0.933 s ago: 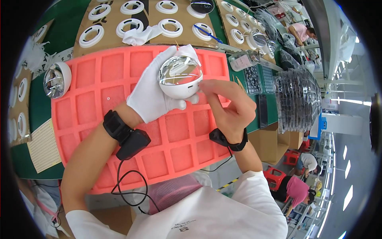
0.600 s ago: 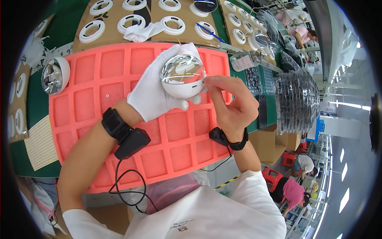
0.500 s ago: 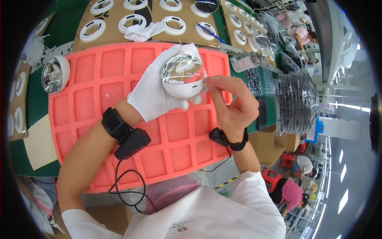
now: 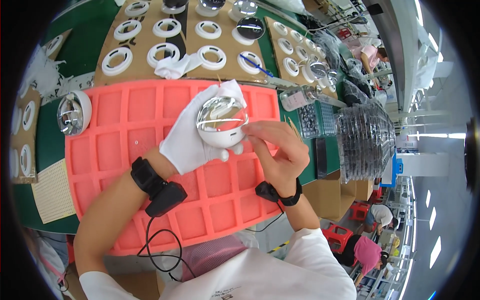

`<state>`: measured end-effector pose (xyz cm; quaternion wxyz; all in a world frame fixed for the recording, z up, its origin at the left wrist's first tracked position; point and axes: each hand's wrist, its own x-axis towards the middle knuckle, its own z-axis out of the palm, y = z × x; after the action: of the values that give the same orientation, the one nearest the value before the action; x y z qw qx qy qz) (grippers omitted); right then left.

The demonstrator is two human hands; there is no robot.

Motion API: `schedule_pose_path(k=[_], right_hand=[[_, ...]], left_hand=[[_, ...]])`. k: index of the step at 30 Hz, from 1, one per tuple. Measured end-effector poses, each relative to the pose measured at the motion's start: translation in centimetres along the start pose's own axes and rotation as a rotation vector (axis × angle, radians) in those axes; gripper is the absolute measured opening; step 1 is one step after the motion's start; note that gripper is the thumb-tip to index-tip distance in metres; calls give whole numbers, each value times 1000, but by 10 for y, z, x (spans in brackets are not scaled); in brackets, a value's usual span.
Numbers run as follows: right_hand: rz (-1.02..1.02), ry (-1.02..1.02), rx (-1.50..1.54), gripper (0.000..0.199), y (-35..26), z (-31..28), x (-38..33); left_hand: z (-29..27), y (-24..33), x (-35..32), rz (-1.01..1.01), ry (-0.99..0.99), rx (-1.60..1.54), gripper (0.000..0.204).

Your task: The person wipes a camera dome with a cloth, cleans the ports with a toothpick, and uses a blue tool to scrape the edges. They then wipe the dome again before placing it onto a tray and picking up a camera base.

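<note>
My left hand [image 4: 185, 132], in a white glove, is closed around a round white device [image 4: 218, 138] with a shiny clear dome [image 4: 222, 111] on its top. A small dark slot shows in its white side. A bit of white cloth [image 4: 231, 91] and a thin pointed wooden tip [image 4: 219, 78] stick out beyond the dome, by the gloved fingers. My bare right hand [image 4: 280, 150] has thumb and forefinger pinched together at the device's right edge. What they pinch, if anything, is too small to make out. Both hands are above a pink foam tray [image 4: 135, 110] with square pockets.
Cardboard with white rings [image 4: 166, 28] lies beyond the tray, with a crumpled cloth [image 4: 172, 66] and a blue pen-like stick [image 4: 256, 65]. Another domed device [image 4: 74, 113] stands at the left. At the right are a glass jar [image 4: 297, 98], wooden sticks [image 4: 293, 127] and stacked black trays [image 4: 365, 142].
The whole view has shifted, so the tray and hands appear lower and more of the far rings and domes shows. My hands keep nearly the same hold at the device.
</note>
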<state>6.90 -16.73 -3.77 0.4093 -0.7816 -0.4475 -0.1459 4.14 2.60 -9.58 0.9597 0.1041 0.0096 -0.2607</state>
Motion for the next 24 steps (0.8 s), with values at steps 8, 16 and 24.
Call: schedule_pose_path(k=[8,16,24], right_hand=[[361,-21,491,22,6,-2,1],[254,-105,516,24,21,-4,0],[438,-88,706,23,18,-1,1]], left_hand=[[4,0,-1,-40,-4,-63,50],[0,0,1,-51,-37,-69,52],[0,1,0,-53,-33,-65,51]])
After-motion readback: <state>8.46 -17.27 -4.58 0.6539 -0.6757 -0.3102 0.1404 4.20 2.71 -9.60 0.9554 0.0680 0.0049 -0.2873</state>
